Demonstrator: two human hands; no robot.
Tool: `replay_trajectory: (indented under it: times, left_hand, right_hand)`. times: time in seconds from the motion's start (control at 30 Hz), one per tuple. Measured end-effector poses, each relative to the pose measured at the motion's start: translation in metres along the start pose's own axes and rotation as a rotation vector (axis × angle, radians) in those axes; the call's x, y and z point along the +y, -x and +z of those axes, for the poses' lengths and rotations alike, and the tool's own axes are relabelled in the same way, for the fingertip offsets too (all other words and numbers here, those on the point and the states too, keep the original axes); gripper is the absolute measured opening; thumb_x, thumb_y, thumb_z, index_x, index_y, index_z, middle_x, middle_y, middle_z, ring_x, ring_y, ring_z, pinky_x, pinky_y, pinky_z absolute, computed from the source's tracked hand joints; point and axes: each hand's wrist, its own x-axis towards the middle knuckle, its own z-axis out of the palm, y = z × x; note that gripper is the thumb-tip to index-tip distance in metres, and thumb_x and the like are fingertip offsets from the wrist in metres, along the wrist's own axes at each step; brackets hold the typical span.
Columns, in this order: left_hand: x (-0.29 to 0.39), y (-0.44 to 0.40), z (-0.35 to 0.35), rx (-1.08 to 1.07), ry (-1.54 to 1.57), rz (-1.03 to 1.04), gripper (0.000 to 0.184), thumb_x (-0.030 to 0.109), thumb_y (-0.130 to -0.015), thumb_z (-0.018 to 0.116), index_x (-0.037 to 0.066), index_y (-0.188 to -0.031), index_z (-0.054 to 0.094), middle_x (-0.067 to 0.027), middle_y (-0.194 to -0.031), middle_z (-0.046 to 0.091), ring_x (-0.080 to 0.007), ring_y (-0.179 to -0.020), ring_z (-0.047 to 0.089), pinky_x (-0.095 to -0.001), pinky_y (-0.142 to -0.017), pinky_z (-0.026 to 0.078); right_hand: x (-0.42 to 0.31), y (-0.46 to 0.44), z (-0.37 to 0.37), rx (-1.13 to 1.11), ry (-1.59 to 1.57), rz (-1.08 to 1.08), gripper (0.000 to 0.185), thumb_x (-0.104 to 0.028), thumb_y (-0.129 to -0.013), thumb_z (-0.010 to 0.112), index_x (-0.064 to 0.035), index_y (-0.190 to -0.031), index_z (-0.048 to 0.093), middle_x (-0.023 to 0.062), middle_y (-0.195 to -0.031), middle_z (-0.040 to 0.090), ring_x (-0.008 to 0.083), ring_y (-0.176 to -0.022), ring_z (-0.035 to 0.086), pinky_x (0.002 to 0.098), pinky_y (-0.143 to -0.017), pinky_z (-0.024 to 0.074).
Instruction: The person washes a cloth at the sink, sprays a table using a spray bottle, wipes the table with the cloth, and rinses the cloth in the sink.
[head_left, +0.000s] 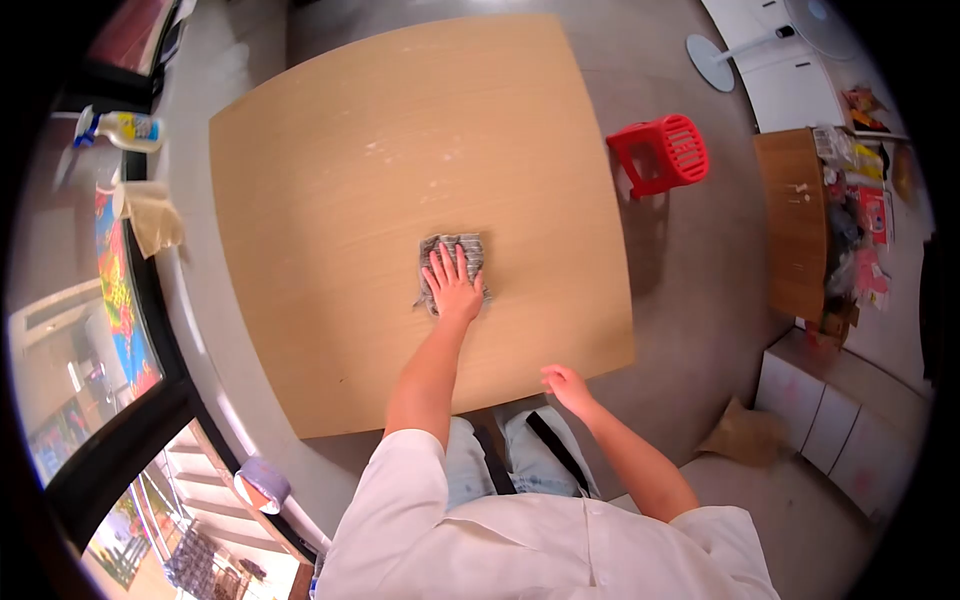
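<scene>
A grey striped cloth lies bunched on the wooden table, near its middle. Flat on top of the cloth rests my left hand, its fingers spread and pointing toward the far side. My right hand is at the table's near edge, to the right of the cloth and apart from it, with its fingers curled together. Whether anything is inside those fingers is too small to tell. Pale marks show on the tabletop beyond the cloth.
To the right of the table stands a red plastic stool. A spray bottle and a beige cloth are on the left ledge. A fan base, a cluttered shelf and white cabinets line the right side.
</scene>
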Motion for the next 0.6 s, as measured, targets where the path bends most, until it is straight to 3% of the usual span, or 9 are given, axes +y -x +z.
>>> replay_trajectory:
  times: [0.13,0.33,0.47,0.6]
  left_hand:
    - [0.095,-0.018,0.022,-0.001,0.006,0.122,0.068,0.047,-0.085,0.035,0.012,-0.137,0.01,-0.0138,-0.143,-0.002,-0.0328,-0.131,-0.003,-0.051,-0.103,-0.002]
    - [0.155,0.038,0.038,-0.128,0.026,0.356,0.063,0.045,-0.084,0.038,0.02,-0.137,0.015,-0.0095,-0.144,0.002,-0.0305,-0.131,0.002,-0.0511,-0.103,0.002]
    - [0.142,0.093,0.046,-0.244,0.027,0.479,0.061,0.044,-0.083,0.04,0.024,-0.136,0.017,-0.0055,-0.144,0.004,-0.0288,-0.132,0.006,-0.0508,-0.103,0.004]
    - [0.087,0.13,0.043,-0.264,0.056,0.273,0.062,0.042,-0.082,0.042,0.025,-0.136,0.018,-0.0057,-0.144,0.005,-0.0289,-0.132,0.005,-0.0504,-0.104,0.003]
  right_hand:
    - [0.026,0.01,-0.084,0.134,-0.034,0.129,0.024,-0.007,-0.085,0.039,0.0022,-0.101,0.054,0.0128,-0.089,0.058,0.019,-0.081,0.058,0.0284,-0.066,0.0496]
    - [0.05,0.019,-0.123,0.187,-0.11,0.164,0.024,-0.004,-0.083,0.039,0.0038,-0.1,0.053,0.0134,-0.091,0.057,0.0197,-0.081,0.058,0.0297,-0.064,0.0503]
    - [0.057,0.012,-0.124,0.158,-0.05,0.212,0.022,-0.005,-0.083,0.041,0.0027,-0.099,0.054,0.012,-0.087,0.057,0.0189,-0.078,0.058,0.0293,-0.062,0.0503]
    - [0.053,0.001,-0.103,0.121,-0.03,0.18,0.023,-0.004,-0.082,0.04,0.002,-0.099,0.054,0.0123,-0.083,0.057,0.0186,-0.071,0.058,0.0286,-0.059,0.0498]
